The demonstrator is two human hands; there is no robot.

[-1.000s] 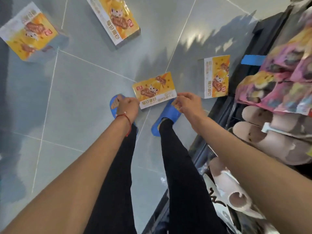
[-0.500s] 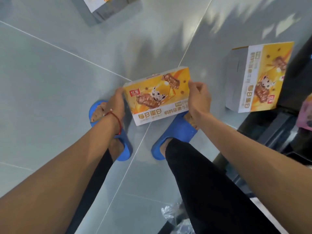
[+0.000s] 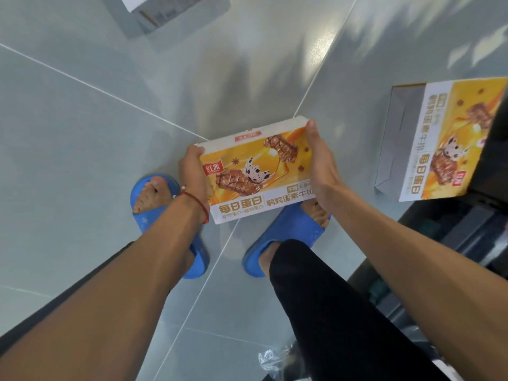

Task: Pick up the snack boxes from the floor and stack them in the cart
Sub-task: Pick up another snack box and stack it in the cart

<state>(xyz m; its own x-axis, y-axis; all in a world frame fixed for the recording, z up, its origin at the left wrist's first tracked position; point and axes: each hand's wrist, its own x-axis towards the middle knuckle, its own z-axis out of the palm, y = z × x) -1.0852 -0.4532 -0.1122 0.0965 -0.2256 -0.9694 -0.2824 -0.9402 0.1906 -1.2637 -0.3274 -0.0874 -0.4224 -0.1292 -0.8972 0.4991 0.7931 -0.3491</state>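
Observation:
A yellow and white snack box (image 3: 255,171) with a spotted cartoon animal and chocolate bars printed on it is held above my feet. My left hand (image 3: 192,174) grips its left end and my right hand (image 3: 320,163) clasps its right end. A second identical snack box (image 3: 439,144) rests on the floor at the right, partly hidden by a dark edge. Only a corner of a third snack box (image 3: 154,9) shows at the top. I cannot make out the cart itself.
My feet in blue slippers (image 3: 286,237) stand on grey floor tiles (image 3: 82,133). A dark structure (image 3: 467,229) fills the lower right. A scrap of clear plastic (image 3: 275,361) lies near the bottom.
Both hands closed on the box at my feet and lifted it off the floor toward me. The view has tilted further down and closer.

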